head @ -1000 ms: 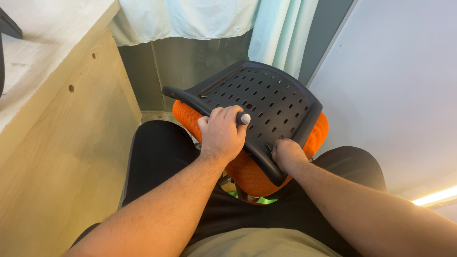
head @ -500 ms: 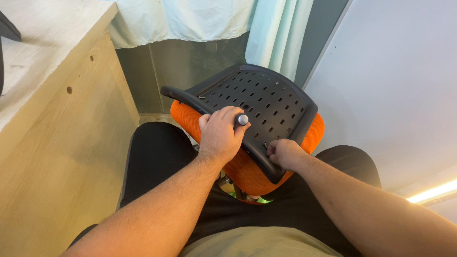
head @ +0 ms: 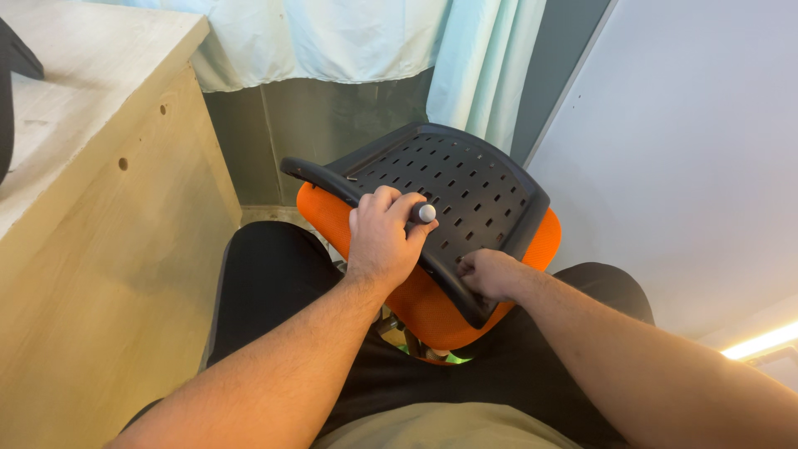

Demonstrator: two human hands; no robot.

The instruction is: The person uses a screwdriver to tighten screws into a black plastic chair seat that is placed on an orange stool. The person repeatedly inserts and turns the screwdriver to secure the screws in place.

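**benchrat:** Going left to right. Far left there's a pale wooden bench [head: 100, 216], with the edge of something dark [head: 10, 91] sitting on top at the frame edge; can't tell what it is. Behind hangs a light curtain [head: 357, 41]. In the middle, the person is sitting with a black perforated chair panel [head: 465, 187] tilted across their lap, stacked on an orange cushion [head: 432, 308]. On the right is a plain white wall panel [head: 690, 166].

**torx_tom:** And the hands?

**benchrat:** The left hand [head: 381, 241] is clenched around a dark-handled tool [head: 424, 213]. Only its rounded silver end pokes out past the fingers, and it lies over the near rim of the panel. Could be a screwdriver or driver handle, but the tip is hidden. The right hand [head: 489, 274] is curled over the panel's lower right edge, fingertips pressing on the plastic, holding it down.

**torx_tom:** My take: with the whole stack balanced on the thighs, that right hand is the clamp. I'd keep it pinning the rim close to where the tool works, so the panel doesn't rock on the cushion. Keep the tool square to the surface and push straight along its axis. Also keep the wrist low, since the plastic looks like it would flex a bit.
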